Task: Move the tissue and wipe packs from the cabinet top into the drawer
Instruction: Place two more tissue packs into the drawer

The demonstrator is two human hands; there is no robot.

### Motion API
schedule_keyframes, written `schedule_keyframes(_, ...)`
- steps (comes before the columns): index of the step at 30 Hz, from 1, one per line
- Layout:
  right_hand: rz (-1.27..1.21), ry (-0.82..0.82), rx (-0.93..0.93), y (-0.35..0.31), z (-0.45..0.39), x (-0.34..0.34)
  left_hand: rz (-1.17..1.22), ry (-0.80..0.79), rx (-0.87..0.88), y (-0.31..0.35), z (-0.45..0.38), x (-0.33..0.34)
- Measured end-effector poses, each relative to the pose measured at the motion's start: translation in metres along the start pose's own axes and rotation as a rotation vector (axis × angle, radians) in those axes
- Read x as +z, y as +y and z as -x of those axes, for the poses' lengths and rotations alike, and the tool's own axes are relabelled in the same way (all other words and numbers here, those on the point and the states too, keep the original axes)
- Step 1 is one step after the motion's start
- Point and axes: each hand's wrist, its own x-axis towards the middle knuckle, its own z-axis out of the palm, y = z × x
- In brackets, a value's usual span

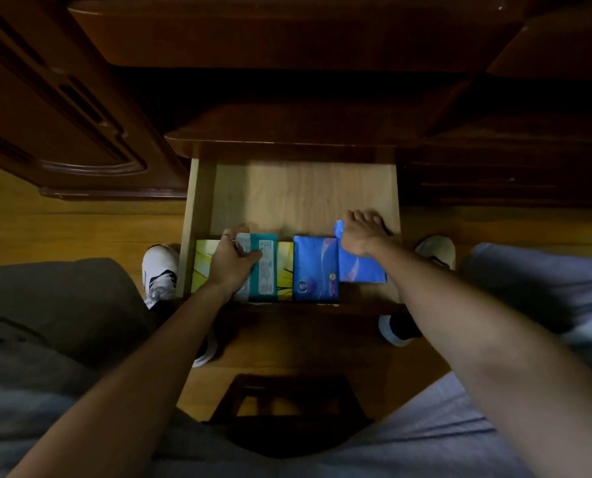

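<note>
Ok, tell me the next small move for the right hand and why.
Probably lower the tilted blue pack flat and release it: the right hand holds its top edge inside the drawer, beside another blue pack already lying flat.

Home bedroom, dark wooden cabinets [80,108], plank floor [63,232]

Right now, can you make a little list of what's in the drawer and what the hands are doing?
drawer: open, back half bare
yellow pack: front left, under the teal pack
teal pack: held by left hand
blue pack: lying flat, front middle
second blue pack: front right, gripped at its top by right hand
</note>
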Motion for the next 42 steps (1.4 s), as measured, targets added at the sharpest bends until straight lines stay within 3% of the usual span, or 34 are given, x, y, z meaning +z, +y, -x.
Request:
schedule_keyframes(5, 0.033, -0.076, -0.008, -0.003, 0.031, 0.026, -0.020, -0.001, -0.027, 0.001, 0.001, 0.000)
schedule_keyframes(14, -0.052, -0.194, 0.057, -0.010, 0.038, -0.008, -0.004, 0.012, -0.010, 0.002, 0.002, -0.002)
schedule_keyframes(18, -0.198, 0.203, -0.009, -0.010, 0.033, -0.027, 0.008, -0.005, 0.008, 0.004, 0.003, -0.005)
schedule_keyframes(20, -0.278, 0.086, -0.032, -0.021, 0.044, -0.005, 0.003, -0.022, -0.005, 0.005, 0.005, -0.007)
schedule_keyframes(22, -0.173, -0.088, -0.065, -0.027, 0.051, 0.019, -0.002, -0.036, -0.011, 0.007, 0.006, -0.008)
schedule_keyframes(27, -0.143, -0.194, -0.037, -0.029, 0.031, 0.004, 0.019, -0.021, -0.018, 0.016, 0.009, -0.010)
schedule_keyframes(30, -0.217, 0.024, -0.079, -0.045, 0.049, 0.013, 0.213, 0.093, -0.013, 0.027, 0.013, -0.011)
schedule_keyframes(32, -0.471, 0.237, -0.113, -0.062, 0.061, 0.011, 0.392, 0.108, -0.019, 0.039, 0.017, -0.014)
schedule_keyframes(33, -0.739, 0.233, -0.105, -0.073, 0.069, 0.000, 0.450, 0.100, -0.009, 0.044, 0.018, -0.016)
schedule_keyframes(35, -1.184, 0.021, -0.181, -0.092, 0.081, -0.020, 0.534, 0.087, -0.001, 0.053, 0.021, -0.023)
schedule_keyframes(37, -1.182, -0.043, -0.309, -0.106, 0.093, -0.033, 0.600, 0.064, -0.011, 0.058, 0.026, -0.029)
schedule_keyframes(38, -1.135, 0.010, -0.333, -0.110, 0.097, -0.036, 0.603, 0.071, -0.023, 0.058, 0.029, -0.030)
schedule_keyframes(40, -0.977, 0.269, -0.303, -0.109, 0.107, -0.041, 0.533, 0.115, -0.072, 0.058, 0.031, -0.031)
schedule_keyframes(42, -0.740, 0.532, -0.335, -0.099, 0.113, -0.042, 0.582, -0.011, -0.165, 0.060, 0.032, -0.033)
